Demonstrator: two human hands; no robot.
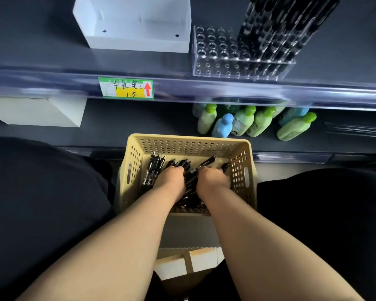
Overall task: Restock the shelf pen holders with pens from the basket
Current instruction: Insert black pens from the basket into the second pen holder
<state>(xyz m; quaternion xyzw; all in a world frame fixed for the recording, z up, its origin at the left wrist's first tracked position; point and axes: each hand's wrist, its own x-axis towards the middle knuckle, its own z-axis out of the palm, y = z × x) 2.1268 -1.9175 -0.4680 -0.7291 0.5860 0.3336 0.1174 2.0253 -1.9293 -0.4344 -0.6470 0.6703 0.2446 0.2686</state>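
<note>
Two hands are plunged into the basket point(188, 146), the left hand point(172, 179) and right hand point(212, 180) both curled down among the loose black pens point(153, 168); whether any pen is actually gripped cannot be told. On the upper shelf point(52, 61), the clear pen holder point(206, 61) is filled on its right side only, with many holes on the left seen empty, so much restocking is judged to remain. A white box point(137, 42) is set beside the holder, a price label point(126, 88) below it, and green and blue bottles point(239, 121) behind the basket. The shelf edge overhangs the lift path.
</note>
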